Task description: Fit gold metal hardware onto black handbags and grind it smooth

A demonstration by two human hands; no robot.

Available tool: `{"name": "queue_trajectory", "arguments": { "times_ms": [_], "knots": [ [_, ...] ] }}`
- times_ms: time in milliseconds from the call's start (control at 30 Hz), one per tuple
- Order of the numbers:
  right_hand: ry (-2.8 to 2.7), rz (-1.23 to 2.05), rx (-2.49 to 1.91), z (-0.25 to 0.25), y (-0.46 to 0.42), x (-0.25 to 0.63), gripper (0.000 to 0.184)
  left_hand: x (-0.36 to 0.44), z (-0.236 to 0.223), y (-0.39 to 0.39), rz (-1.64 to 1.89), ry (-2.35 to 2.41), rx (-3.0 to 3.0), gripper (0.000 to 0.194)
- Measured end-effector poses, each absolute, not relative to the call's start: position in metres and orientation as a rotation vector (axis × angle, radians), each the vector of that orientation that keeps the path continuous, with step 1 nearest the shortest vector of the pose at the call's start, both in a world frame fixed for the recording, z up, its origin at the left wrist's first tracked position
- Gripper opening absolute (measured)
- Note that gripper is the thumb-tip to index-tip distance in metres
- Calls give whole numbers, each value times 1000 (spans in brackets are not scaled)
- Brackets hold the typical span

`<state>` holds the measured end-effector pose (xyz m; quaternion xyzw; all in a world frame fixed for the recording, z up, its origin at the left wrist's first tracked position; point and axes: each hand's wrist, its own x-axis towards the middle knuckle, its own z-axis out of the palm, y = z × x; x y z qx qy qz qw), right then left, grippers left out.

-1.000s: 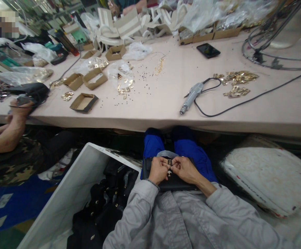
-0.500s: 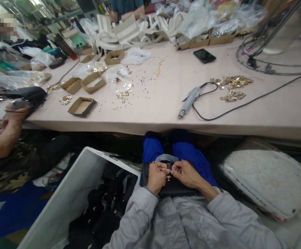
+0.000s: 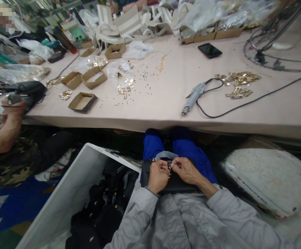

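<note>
A black handbag (image 3: 181,185) lies across my blue-clad lap, with a clear plastic-wrapped handle (image 3: 167,154) at its far edge. A small black tab with a gold metal fitting (image 3: 169,166) stands up at the middle of the bag. My left hand (image 3: 158,175) pinches this tab from the left, its fingers curled. My right hand (image 3: 187,170) pinches it from the right with thumb and forefinger. The fingertips nearly meet and hide part of the fitting. Just below them, another gold piece shows on the bag.
A white bin (image 3: 88,152) of black bags stands at my left, a plastic-covered white stool (image 3: 272,176) at my right. On the table lie an electric screwdriver (image 3: 194,98), gold fittings (image 3: 243,79), a phone (image 3: 209,50) and small boxes (image 3: 83,102). A co-worker's arm (image 3: 10,128) reaches in at left.
Both hands stay at the bag's middle. The fingers have shifted slightly around the tab, and more of its gold fitting shows between them. The view has tilted a little.
</note>
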<state>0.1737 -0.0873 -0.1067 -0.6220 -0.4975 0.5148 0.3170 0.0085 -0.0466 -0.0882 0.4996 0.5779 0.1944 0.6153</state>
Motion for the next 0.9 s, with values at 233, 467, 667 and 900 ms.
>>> {"name": "queue_trajectory", "arguments": {
  "times_ms": [233, 467, 667, 900],
  "knots": [
    [-1357, 1309, -1662, -107, -87, 172, 22, 8, -101, -44, 423, 1345, 1146, 19],
    [-1387, 1245, -1670, -108, -87, 171, 29, 5, -106, -42, 404, 1349, 1141, 20],
    [-1421, 1192, -1695, -112, -84, 167, 39, 7, -106, -41, 406, 1323, 1143, 18],
    [-1052, 1372, -1798, -109, -79, 164, 60, 9, -99, -42, 466, 1335, 1136, 17]
  ]
}}
